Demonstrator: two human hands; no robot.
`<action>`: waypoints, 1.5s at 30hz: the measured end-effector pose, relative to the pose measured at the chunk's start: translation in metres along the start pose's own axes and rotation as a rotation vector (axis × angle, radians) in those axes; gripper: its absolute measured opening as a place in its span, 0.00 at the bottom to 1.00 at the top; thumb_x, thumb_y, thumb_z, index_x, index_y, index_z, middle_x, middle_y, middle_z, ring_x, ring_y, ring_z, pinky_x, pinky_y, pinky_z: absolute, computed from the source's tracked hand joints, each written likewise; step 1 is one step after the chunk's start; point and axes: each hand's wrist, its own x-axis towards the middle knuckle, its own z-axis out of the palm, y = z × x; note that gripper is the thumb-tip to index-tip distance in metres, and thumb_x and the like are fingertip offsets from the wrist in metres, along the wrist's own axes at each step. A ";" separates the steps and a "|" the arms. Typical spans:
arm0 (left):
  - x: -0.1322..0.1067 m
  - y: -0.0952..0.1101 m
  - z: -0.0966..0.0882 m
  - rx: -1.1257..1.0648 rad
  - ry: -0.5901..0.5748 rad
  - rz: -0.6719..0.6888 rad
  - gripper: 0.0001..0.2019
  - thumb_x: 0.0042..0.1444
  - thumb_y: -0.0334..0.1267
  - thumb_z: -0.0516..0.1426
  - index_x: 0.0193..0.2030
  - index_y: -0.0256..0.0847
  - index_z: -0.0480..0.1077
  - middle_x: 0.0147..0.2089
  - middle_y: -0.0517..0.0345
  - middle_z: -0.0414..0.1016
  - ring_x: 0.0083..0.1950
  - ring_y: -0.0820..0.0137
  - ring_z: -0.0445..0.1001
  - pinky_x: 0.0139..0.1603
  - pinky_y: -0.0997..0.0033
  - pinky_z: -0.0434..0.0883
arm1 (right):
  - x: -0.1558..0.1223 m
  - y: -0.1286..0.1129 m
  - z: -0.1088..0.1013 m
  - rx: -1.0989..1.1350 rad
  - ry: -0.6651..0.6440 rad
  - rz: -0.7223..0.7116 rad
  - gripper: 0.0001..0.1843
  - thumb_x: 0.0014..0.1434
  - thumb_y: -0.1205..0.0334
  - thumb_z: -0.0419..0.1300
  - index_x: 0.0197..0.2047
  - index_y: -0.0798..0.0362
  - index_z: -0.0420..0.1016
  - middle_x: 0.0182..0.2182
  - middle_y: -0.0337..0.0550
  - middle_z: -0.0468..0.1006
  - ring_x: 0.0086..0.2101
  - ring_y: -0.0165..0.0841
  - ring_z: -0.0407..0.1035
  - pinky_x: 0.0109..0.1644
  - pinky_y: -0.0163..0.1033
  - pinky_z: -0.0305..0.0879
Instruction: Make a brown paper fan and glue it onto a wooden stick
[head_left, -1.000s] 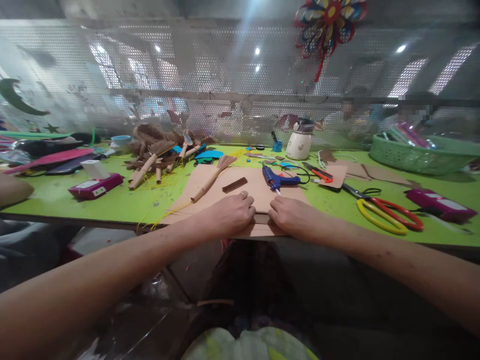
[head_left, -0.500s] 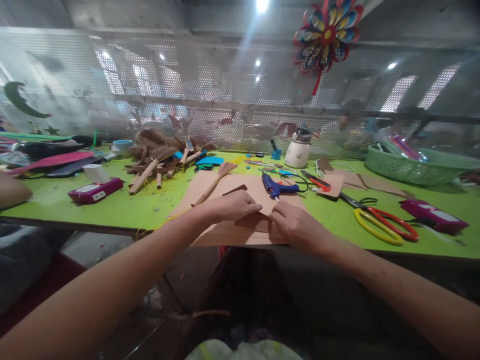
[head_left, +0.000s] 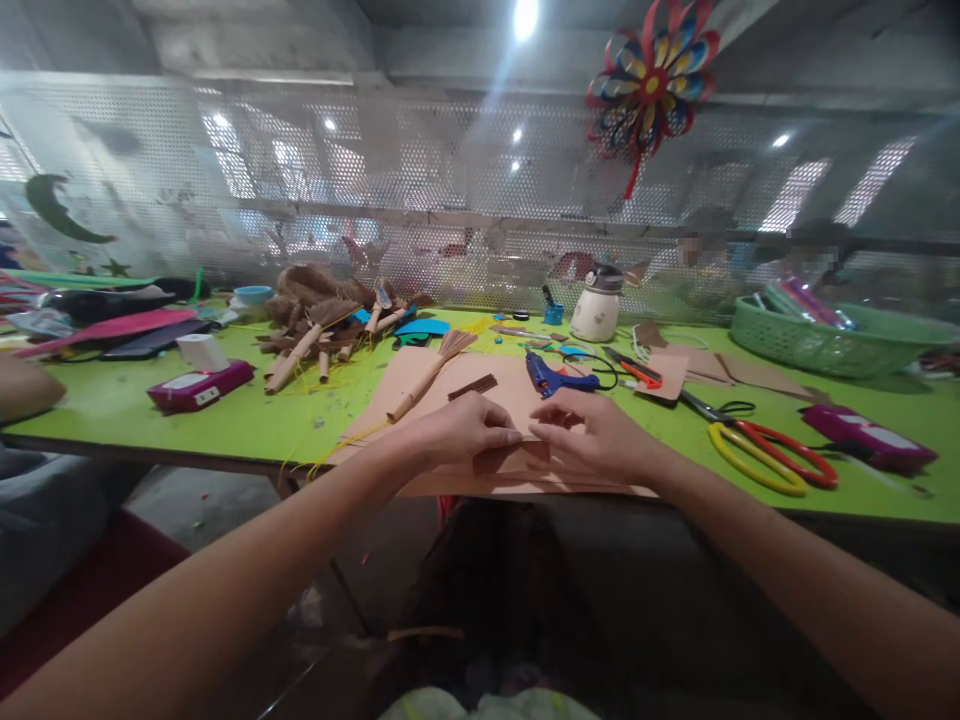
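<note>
My left hand (head_left: 476,425) pinches the edge of a piece of brown paper (head_left: 517,456), thumb pressed against the bent fingers. Close on its right, my right hand (head_left: 589,430) has its thumb and fingertips at the same paper edge, the fingers curved. Under both hands lie larger brown paper sheets (head_left: 405,368) at the table's front edge. A narrow, dark brown pleated strip (head_left: 472,387) rests just beyond my left hand. Behind it lies a rolled paper stick with a fringed end (head_left: 427,378). A blue glue gun (head_left: 562,378) lies just past my right hand.
On the green table (head_left: 247,430), scissors with yellow and red handles (head_left: 772,455), an orange cutter (head_left: 636,368) and a green basket (head_left: 847,335) stand right. Rolled brown paper pieces (head_left: 307,310) and a purple power box (head_left: 201,385) are left. A white jug (head_left: 596,305) stands behind.
My right hand has opened from a tighter grip and shifted up, its fingers now curved over the paper edge. More of the pleated strip shows beyond my left hand. The view has shifted slightly.
</note>
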 end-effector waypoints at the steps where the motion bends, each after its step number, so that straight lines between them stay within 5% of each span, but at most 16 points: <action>1: -0.001 0.002 0.001 0.013 0.003 0.022 0.18 0.54 0.49 0.51 0.22 0.37 0.67 0.19 0.61 0.66 0.23 0.75 0.63 0.28 0.75 0.60 | 0.001 -0.002 -0.001 0.039 -0.055 0.039 0.10 0.57 0.59 0.55 0.34 0.56 0.75 0.29 0.42 0.76 0.30 0.30 0.67 0.33 0.34 0.62; 18: -0.020 0.009 0.010 0.180 0.118 0.122 0.12 0.55 0.41 0.51 0.30 0.35 0.71 0.23 0.61 0.69 0.25 0.76 0.63 0.24 0.77 0.56 | -0.001 -0.001 0.000 0.364 -0.226 0.167 0.12 0.53 0.57 0.58 0.26 0.57 0.71 0.21 0.38 0.70 0.24 0.28 0.63 0.28 0.33 0.59; 24: -0.016 0.010 0.014 0.414 0.231 0.226 0.13 0.57 0.40 0.51 0.31 0.35 0.73 0.27 0.57 0.72 0.29 0.74 0.65 0.29 0.76 0.57 | 0.003 -0.007 -0.007 0.207 -0.245 0.016 0.09 0.55 0.60 0.58 0.32 0.57 0.75 0.28 0.42 0.76 0.30 0.30 0.67 0.34 0.33 0.61; 32: -0.027 0.013 -0.004 0.327 0.032 0.241 0.14 0.57 0.36 0.50 0.24 0.36 0.71 0.26 0.58 0.73 0.29 0.74 0.67 0.33 0.76 0.61 | 0.000 -0.010 -0.014 0.108 -0.250 -0.007 0.11 0.56 0.63 0.55 0.29 0.59 0.75 0.24 0.43 0.75 0.27 0.29 0.66 0.32 0.32 0.60; 45: -0.029 0.011 -0.002 0.334 0.015 0.212 0.11 0.57 0.35 0.50 0.31 0.35 0.72 0.29 0.58 0.73 0.30 0.74 0.67 0.31 0.77 0.61 | 0.007 -0.008 -0.011 0.090 -0.332 -0.074 0.09 0.55 0.64 0.56 0.31 0.58 0.77 0.26 0.41 0.77 0.27 0.28 0.67 0.32 0.30 0.60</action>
